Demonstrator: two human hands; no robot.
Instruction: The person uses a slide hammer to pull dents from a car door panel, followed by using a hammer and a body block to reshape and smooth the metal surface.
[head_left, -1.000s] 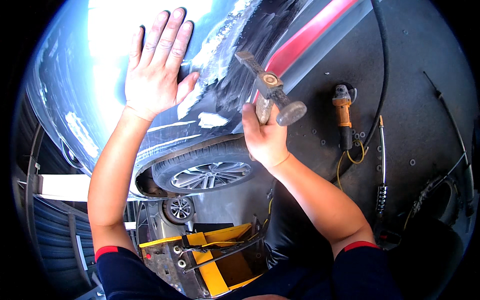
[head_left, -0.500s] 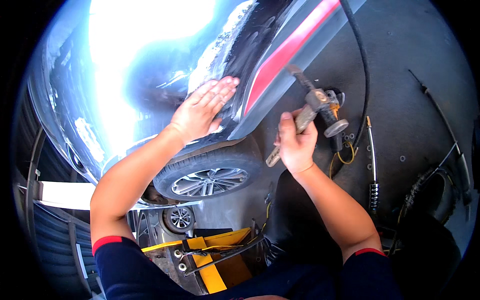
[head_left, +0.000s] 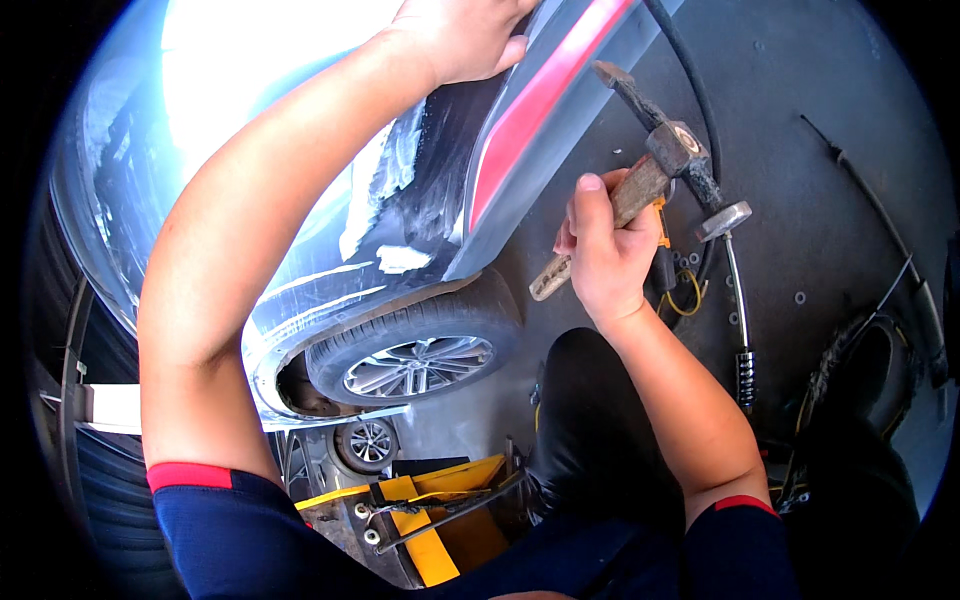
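Observation:
My left hand (head_left: 470, 38) lies against the dark car body panel (head_left: 425, 165) at the top of the view. Its thumb points out to the right, the visible fingers look stretched, and the upper edge cuts off part of the hand. Pale, scraped-looking patches (head_left: 402, 259) mark the panel above the wheel (head_left: 420, 365). In my right hand (head_left: 612, 262), closed round the wooden handle, is a body hammer (head_left: 680, 145). Its head has a flat chisel-like end and a round disc face, and is held up in the air, apart from the car.
A red reflector strip (head_left: 545, 110) runs along the car's edge. Beyond it a black hose (head_left: 700, 85) crosses the grey floor. A rod with a spring (head_left: 745, 370), washers and a cable (head_left: 890, 220) lie right. Yellow-framed equipment (head_left: 420, 520) stands near my legs.
My left hand has slid up and away along the panel, uncovering the pale patches. My right hand has raised the hammer slightly, and its head has turned. The view has shifted a little.

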